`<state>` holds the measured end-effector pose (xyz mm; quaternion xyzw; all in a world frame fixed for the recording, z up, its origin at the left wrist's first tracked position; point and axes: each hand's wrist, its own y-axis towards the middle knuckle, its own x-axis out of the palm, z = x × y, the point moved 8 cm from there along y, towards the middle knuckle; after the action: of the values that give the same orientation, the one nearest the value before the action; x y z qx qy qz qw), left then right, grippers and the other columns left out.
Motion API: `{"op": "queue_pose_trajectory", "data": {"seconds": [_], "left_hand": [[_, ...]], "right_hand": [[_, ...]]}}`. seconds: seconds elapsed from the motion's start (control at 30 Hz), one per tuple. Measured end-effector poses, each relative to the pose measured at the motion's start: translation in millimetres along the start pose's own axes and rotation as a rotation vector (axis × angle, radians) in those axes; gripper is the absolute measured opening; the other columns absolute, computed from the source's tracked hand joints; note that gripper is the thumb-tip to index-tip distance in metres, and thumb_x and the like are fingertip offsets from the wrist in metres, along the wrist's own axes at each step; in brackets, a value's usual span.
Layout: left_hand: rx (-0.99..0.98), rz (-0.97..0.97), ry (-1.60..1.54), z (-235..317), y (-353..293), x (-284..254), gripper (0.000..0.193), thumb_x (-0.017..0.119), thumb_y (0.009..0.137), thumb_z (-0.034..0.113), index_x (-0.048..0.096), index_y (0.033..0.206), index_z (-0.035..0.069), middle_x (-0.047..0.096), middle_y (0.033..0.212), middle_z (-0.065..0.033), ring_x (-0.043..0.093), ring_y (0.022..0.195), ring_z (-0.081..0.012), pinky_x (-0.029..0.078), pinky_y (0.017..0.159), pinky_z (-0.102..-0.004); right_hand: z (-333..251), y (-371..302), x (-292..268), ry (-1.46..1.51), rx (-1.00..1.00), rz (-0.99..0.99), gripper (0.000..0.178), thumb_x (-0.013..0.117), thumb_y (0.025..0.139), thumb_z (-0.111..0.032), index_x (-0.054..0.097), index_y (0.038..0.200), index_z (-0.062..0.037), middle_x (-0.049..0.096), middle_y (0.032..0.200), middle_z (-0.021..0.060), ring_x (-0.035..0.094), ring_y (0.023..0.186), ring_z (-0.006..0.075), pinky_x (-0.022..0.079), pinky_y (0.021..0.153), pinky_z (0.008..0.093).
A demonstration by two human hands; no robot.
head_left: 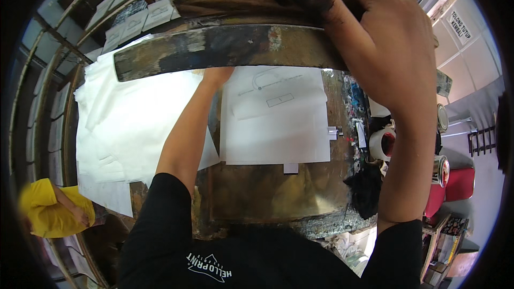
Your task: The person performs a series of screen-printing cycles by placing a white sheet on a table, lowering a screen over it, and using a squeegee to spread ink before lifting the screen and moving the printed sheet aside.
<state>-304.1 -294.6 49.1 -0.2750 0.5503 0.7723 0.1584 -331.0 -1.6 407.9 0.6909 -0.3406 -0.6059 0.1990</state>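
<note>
My right hand [388, 32] grips the raised, ink-stained wooden frame [225, 48] near its right end. The thumb side lies across the frame, and its tip is black; whether that is ink or a covering I cannot tell. Under the near bar reaches my left hand [218, 75], at the upper left edge of a white sheet [276, 139]. The frame hides its fingers. Grey line drawings show on that sheet, which lies flat on the stained board [257, 192], with small tabs at its right and lower edges. Left of it lies a loose pile of white paper [139, 128].
Racks with sheets [131, 24] stand at the far left. A person in a yellow shirt [53, 208] is at lower left. Along the board's right side are a black rag [365, 190], a roll of tape [381, 143] and a tin [441, 170]. Beyond them stands a red chair [460, 183].
</note>
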Motion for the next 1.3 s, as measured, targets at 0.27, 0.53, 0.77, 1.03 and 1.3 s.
{"op": "queue_pose_trajectory", "data": {"seconds": [0.27, 0.53, 0.77, 1.03, 1.3], "left_hand": [[-0.323, -0.293, -0.180, 7, -42, -29, 0.023, 0.076, 0.099, 0.019, 0.080, 0.109, -0.001, 0.074, 0.100, -0.0203, 0.072, 0.085, -0.0391, 0.057, 0.079, -0.0451], [-0.209, -0.392, -0.112, 25, -71, -35, 0.023, 0.079, 0.094, 0.014, 0.080, 0.111, -0.001, 0.071, 0.105, -0.0210, 0.069, 0.104, -0.0404, 0.055, 0.093, -0.0470], [-0.298, -0.405, -0.228, -1, -79, -13, 0.015, 0.082, 0.089, 0.013, 0.079, 0.096, 0.000, 0.075, 0.100, -0.0184, 0.073, 0.096, -0.0391, 0.058, 0.089, -0.0470], [-0.378, -0.413, -0.285, 7, -67, -24, 0.021, 0.080, 0.091, 0.012, 0.076, 0.105, -0.003, 0.074, 0.103, -0.0253, 0.073, 0.092, -0.0438, 0.059, 0.085, -0.0487], [-0.391, -0.430, -0.116, 14, -80, -32, 0.033, 0.081, 0.090, 0.012, 0.074, 0.119, -0.002, 0.070, 0.117, -0.0260, 0.067, 0.112, -0.0452, 0.055, 0.098, -0.0500]], "right_hand": [[19, 20, 16, -0.047, 0.272, -0.238, 0.063, 0.065, 0.101, -0.056, 0.068, 0.077, 0.0019, 0.067, 0.065, 0.0153, 0.063, 0.054, 0.0274, 0.050, 0.055, 0.0402], [12, 11, 2, -0.222, 0.127, -0.110, 0.057, 0.064, 0.100, -0.053, 0.068, 0.081, 0.0003, 0.069, 0.072, 0.0174, 0.067, 0.066, 0.0325, 0.053, 0.069, 0.0447], [34, -25, 20, -0.200, -0.065, 0.010, 0.048, 0.069, 0.097, -0.043, 0.075, 0.117, -0.0007, 0.073, 0.100, 0.0258, 0.069, 0.096, 0.0475, 0.051, 0.085, 0.0517], [27, -31, 17, -0.168, -0.108, 0.021, 0.046, 0.070, 0.095, -0.044, 0.070, 0.100, 0.0022, 0.072, 0.092, 0.0218, 0.069, 0.093, 0.0446, 0.049, 0.082, 0.0513], [23, -37, 17, -0.158, -0.103, 0.034, 0.048, 0.070, 0.095, -0.046, 0.070, 0.099, 0.0018, 0.070, 0.088, 0.0222, 0.069, 0.088, 0.0440, 0.050, 0.079, 0.0539]]}}
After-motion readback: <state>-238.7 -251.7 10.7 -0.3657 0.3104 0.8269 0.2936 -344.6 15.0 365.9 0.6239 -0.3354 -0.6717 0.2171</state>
